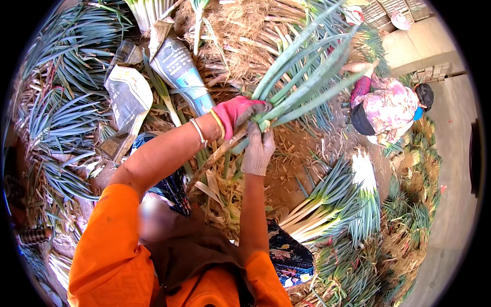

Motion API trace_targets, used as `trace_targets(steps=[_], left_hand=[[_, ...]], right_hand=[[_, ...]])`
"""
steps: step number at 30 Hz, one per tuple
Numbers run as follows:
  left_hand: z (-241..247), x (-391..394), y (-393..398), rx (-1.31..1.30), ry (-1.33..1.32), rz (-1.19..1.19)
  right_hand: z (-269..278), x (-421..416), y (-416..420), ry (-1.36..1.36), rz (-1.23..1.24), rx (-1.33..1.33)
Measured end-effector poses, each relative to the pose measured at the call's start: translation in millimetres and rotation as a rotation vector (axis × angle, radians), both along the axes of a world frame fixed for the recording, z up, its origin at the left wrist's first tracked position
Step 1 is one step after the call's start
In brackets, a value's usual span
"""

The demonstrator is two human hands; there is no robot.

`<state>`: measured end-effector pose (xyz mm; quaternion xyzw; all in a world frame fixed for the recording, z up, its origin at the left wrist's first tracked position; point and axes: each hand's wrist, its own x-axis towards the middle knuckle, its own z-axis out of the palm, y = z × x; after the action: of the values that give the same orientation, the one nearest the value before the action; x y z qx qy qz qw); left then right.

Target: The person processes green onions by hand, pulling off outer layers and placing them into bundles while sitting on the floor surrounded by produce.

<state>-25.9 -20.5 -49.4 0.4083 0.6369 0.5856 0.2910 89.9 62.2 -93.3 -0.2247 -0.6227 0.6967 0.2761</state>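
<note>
My left hand (241, 114), in a pink glove with a dark palm, grips a green onion (291, 100) where the leaves meet the stalk. Its long green leaves fan out to the upper right. A brownish, unpeeled stalk (209, 163) slants down to the lower left below my hands, its far end over the husks. My right hand (257, 151), in a beige knit glove, is just below the left one, with its fingertips at the base of the leaves. Whether those fingers pinch a leaf is hard to see. Loose peeled husks (222, 195) lie beneath my hands.
Ahead lies a heap of unpeeled onions with roots (238, 42). Green onion leaves (73, 50) pile up at left, near printed wrapping sheets (128, 96). Cleaned onions (314, 215) lie at lower right, beside a white-stemmed bundle (364, 180). Another person (387, 107) bends over onions at right.
</note>
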Motion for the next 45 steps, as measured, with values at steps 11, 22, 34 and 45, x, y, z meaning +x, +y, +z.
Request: trace_targets(steps=[11, 22, 34, 45], left_hand=[[-7, 1, 16, 0.152, -0.963, -0.073], [-20, 0, 21, 0.267, -1.135, -0.096], [-21, 1, 11, 0.242, -0.896, 0.018], [20, -32, -3, 0.663, -1.147, -0.222]], right_hand=[[8, 5, -15, 0.146, -0.148, -0.413], [19, 2, -10, 0.133, -0.055, -0.302], [1, 2, -28, -0.073, -0.149, -0.623], [-281, 183, -55, -0.938, 0.782, 0.672]])
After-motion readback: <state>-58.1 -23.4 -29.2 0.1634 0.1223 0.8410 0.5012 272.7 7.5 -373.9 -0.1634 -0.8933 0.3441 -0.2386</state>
